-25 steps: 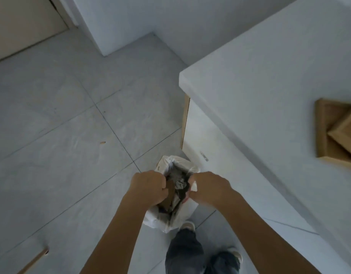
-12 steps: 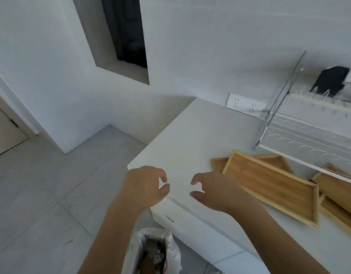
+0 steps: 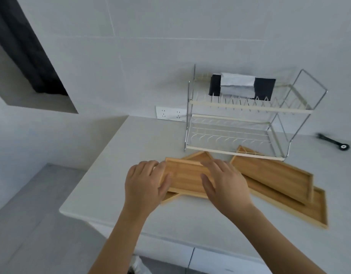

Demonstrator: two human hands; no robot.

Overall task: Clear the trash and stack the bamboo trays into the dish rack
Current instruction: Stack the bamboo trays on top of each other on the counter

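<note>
Several bamboo trays lie on the white counter (image 3: 115,175) in front of a two-tier wire dish rack (image 3: 230,135). The nearest tray (image 3: 186,178) rests crosswise on another tray (image 3: 200,156). My left hand (image 3: 145,186) is at that top tray's left end, thumb over its rim, fingers spread. Over the tray's right part hovers my right hand (image 3: 226,184), fingers apart; I cannot tell whether it touches. To the right, a long tray (image 3: 273,175) lies on a larger tray (image 3: 317,210). One more tray corner (image 3: 247,151) pokes under the rack. Both rack tiers hold no trays.
A black and white box (image 3: 241,87) sits on the rack's upper tier. A wall socket (image 3: 170,113) is left of the rack. A black tool (image 3: 333,142) lies at the far right of the counter. The counter's left edge drops to the grey floor (image 3: 32,214).
My hands left the trash bag on the floor, rose over the counter and now sit on the nearest bamboo tray. The view swung up from the floor to the rack.
</note>
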